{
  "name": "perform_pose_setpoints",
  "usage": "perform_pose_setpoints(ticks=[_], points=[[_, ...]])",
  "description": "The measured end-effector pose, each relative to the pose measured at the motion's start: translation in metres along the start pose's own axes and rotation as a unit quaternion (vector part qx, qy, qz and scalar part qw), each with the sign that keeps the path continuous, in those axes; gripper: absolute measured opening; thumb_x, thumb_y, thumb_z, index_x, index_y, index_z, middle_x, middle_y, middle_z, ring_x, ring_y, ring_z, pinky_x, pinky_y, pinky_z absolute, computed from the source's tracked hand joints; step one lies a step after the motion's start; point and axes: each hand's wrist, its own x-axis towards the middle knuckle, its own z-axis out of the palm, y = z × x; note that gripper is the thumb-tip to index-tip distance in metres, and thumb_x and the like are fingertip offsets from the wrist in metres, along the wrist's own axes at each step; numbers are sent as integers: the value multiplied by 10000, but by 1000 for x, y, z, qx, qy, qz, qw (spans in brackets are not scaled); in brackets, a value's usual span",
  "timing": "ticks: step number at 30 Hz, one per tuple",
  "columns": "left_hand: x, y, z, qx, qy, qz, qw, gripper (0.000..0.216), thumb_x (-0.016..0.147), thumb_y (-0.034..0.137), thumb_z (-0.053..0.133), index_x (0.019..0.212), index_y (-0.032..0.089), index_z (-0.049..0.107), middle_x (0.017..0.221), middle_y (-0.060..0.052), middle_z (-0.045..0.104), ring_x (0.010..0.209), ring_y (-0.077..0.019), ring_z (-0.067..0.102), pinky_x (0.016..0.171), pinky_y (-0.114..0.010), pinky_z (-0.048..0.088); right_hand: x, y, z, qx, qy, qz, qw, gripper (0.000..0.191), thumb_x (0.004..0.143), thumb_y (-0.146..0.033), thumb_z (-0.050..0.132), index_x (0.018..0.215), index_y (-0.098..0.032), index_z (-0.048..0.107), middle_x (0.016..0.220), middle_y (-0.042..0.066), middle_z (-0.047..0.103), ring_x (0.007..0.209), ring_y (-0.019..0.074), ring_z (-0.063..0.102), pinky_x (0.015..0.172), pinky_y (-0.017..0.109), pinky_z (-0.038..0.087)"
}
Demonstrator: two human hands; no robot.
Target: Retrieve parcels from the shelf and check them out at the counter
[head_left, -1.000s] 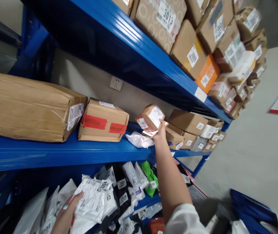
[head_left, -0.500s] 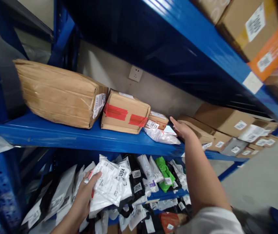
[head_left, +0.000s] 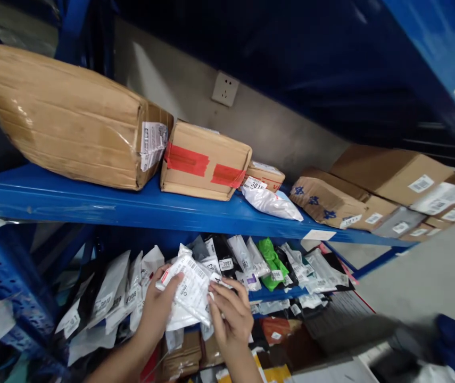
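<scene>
Blue shelf (head_left: 103, 208) carries taped boxes (head_left: 205, 161); mailers (head_left: 247, 260) crowd the tier below. In front of them, the left hand (head_left: 158, 308) grips a white parcel (head_left: 189, 290), fingers curled over its edge. The right hand (head_left: 231, 318) pinches its other side.

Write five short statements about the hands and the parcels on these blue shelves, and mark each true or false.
1. Both hands grip the same white mailer bag. True: the left hand and the right hand each have fingers on it.
2. The box with red tape stands on the lowest shelf. False: it sits on the upper blue shelf, beside the large brown-paper parcel.
3. A green bag lies among the mailer bags on the shelf below. True.
4. The wall socket has a plug in it. False: nothing is plugged in.
5. The right hand rests on the small box labelled 3015. False: that box lies untouched next to a white bag.
</scene>
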Motion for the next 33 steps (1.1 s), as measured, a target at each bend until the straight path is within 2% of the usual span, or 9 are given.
perform_pose_setpoints(ticks=[4,7,10,14,19,25,28,31,33], points=[[-1,-12,-4,-14,-33,-42,998,400,660,412,693,970,191,569,763,-3,669,700,-188,643,642,-270,491,-22,2,1,56,-73,44,995,421,763,-269,666,1176,-315,599,1227,69,627,1175,323,512,942,571,449],[-1,-14,-7,17,-52,-47,997,388,648,393,697,953,192,566,749,5,664,679,-174,632,624,-255,482,-32,2,0,185,-42,208,960,437,840,-479,519,1232,-292,562,1374,96,508,1247,325,473,985,549,430],[-1,-15,-10,79,-59,-21,995,393,598,374,723,912,186,579,754,6,659,673,-163,612,609,-243,472,-36,4,4,200,-8,366,909,457,797,-390,618,1231,-262,556,1270,109,597,1141,276,576,950,443,483],[-1,-17,-10,114,-71,-22,991,373,614,383,705,906,179,595,791,-12,674,734,-180,620,664,-265,484,-38,0,10,206,-50,416,884,385,650,-332,755,1006,-212,672,976,66,724,894,251,664,810,353,537],[-3,-24,-17,144,-102,3,984,369,595,403,730,858,177,602,783,-20,676,735,-187,614,680,-276,482,-47,-6,12,314,59,540,778,259,607,-396,790,703,-187,670,616,1,702,544,164,612,536,265,504],[7,-28,-31,164,-127,31,978,393,638,494,657,878,189,596,679,8,614,595,-153,531,572,-265,429,-64,10,-17,429,274,608,609,505,582,-526,778,971,-222,675,841,55,759,819,255,698,784,410,549],[12,-23,-29,180,-142,14,973,512,667,666,545,822,185,623,645,-14,613,601,-178,541,592,-297,436,-74,15,-28,451,235,604,614,493,546,-554,784,905,-226,703,817,75,757,794,279,693,793,458,537],[12,-28,-25,233,-158,-23,959,670,706,789,330,702,192,635,717,-67,667,739,-229,600,713,-334,467,-81,13,-24,420,93,600,674,416,498,-511,825,748,-197,717,688,77,732,704,278,678,722,445,542],[11,-41,-25,269,-200,-24,942,683,727,797,265,616,200,578,708,-71,666,753,-225,605,724,-322,473,-86,11,-16,373,34,576,726,306,472,-390,865,618,-184,693,787,87,738,819,279,670,802,414,519]])
